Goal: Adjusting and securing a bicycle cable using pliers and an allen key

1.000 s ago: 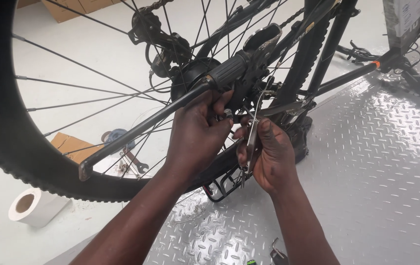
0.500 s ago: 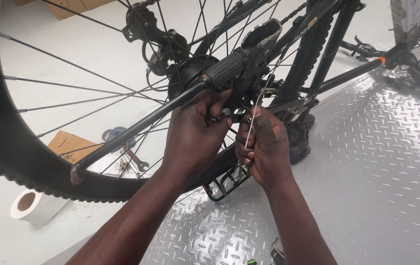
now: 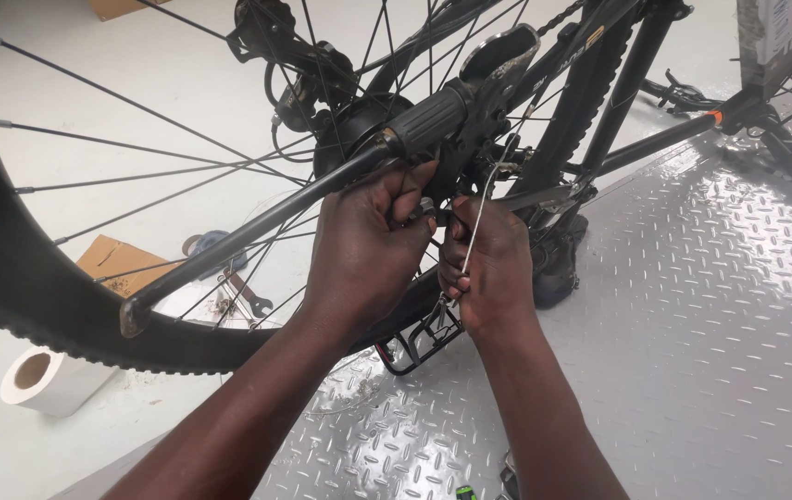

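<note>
Both hands work close together at the middle of an upturned bicycle, just below its handlebar grip [image 3: 428, 118]. The left hand [image 3: 363, 255] is curled, its fingers [image 3: 411, 190] bent around a small metal fitting [image 3: 427, 206] at the end of a thin cable [image 3: 473, 227]; thumb and fingertips pinch it, though exactly how tightly is hard to tell because the knuckles hide the contact. The right hand [image 3: 493, 268] sits just beside the left, touching it, closed into a loose fist around the same cable, which runs up from between its fingers toward the brake lever [image 3: 502, 51] above.

The cable is thin, pale and slightly bowed, standing nearly upright between the right hand and the dark clutter of the handlebar.

To the left, the bicycle wheel [image 3: 7, 268] fills the view, its knobby tyre curving along the lower left and its spokes fanning across the pale floor. A kickstand [image 3: 238, 236] slants from the hands down toward the tyre. Below the hands a black pedal [image 3: 419, 343] rests on the grey patterned metal floor plate [image 3: 692, 324]. A roll of paper [image 3: 44, 380] lies on the floor under the tyre, near a flat piece of cardboard [image 3: 113, 259].
</note>
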